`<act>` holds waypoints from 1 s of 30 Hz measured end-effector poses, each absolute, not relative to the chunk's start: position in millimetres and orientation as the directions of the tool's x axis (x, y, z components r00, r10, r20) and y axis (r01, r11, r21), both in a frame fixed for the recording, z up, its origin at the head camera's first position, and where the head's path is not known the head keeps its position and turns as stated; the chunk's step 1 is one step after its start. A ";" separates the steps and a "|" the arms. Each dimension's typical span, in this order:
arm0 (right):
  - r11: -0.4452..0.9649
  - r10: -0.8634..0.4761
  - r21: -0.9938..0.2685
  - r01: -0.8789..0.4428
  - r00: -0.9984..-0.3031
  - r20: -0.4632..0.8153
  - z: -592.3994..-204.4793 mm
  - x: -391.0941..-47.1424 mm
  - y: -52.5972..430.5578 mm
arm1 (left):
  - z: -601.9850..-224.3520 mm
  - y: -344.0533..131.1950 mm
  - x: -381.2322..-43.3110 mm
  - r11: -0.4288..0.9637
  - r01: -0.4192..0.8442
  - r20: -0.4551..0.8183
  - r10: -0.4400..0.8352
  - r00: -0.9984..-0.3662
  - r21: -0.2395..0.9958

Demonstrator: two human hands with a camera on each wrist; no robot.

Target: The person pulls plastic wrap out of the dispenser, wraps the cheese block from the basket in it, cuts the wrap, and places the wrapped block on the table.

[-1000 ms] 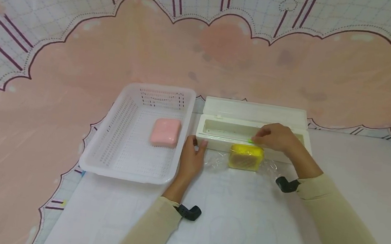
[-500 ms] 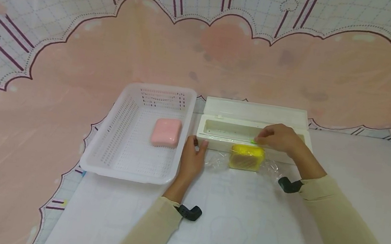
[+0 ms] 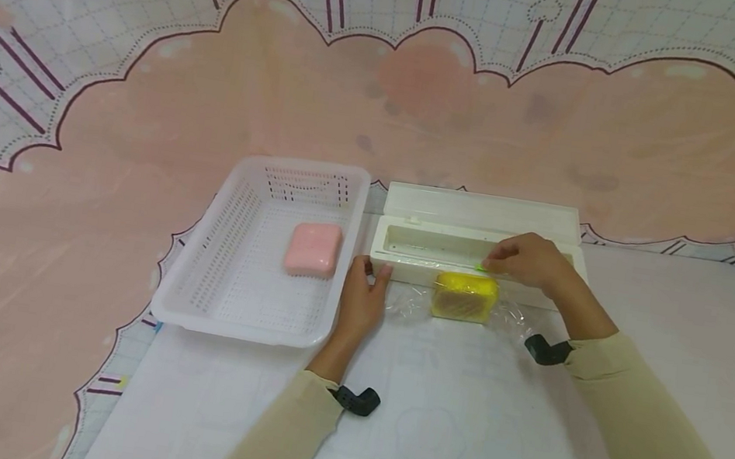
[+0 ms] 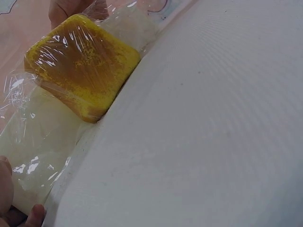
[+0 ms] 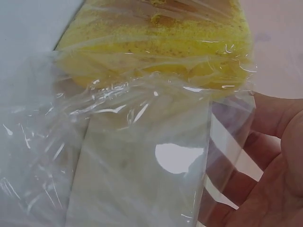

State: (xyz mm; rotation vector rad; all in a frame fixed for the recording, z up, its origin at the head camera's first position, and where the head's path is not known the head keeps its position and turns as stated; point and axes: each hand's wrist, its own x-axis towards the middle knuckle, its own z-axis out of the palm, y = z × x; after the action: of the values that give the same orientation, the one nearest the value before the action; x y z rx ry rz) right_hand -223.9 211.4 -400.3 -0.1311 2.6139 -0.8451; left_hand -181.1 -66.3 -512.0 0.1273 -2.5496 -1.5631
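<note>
A long white cling film dispenser [image 3: 406,273] lies with its lid raised at the back. My left hand [image 3: 360,303] grips its left front corner; in the left wrist view, the fingertips [image 4: 35,216] show at the box end. Between thumb and fingers, my right hand [image 3: 532,262] pinches a small green slider [image 3: 480,268] on the front edge. Against the front stands a yellow bread-shaped block [image 3: 464,298] with a brown face, covered by clear cling film [image 5: 128,111]. Loose film spreads out on both sides of the block. In the right wrist view, part of the right hand shows through film.
Left of the dispenser is a white perforated basket [image 3: 240,329] with a pink rounded block [image 3: 312,249] in it. Its right rim is close to my left hand. A patterned backdrop [image 3: 286,108] rises behind the white table [image 3: 415,440].
My right hand has slid a little to the right along the dispenser's front edge with the green slider. The left hand keeps its grip on the corner.
</note>
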 end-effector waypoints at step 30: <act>0.860 -0.178 -0.510 -0.015 -0.946 -0.272 -397.0 -217.0 261.4 | -511.2 -66.5 -180.9 0.456 -0.012 0.066 -0.154 -0.986 0.890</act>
State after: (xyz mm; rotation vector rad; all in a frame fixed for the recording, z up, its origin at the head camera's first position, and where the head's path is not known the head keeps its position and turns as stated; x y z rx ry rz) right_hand -217.0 261.4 -397.0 -0.1455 2.7230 -0.7434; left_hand -180.9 -66.5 -511.2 0.1471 -2.5610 -1.5641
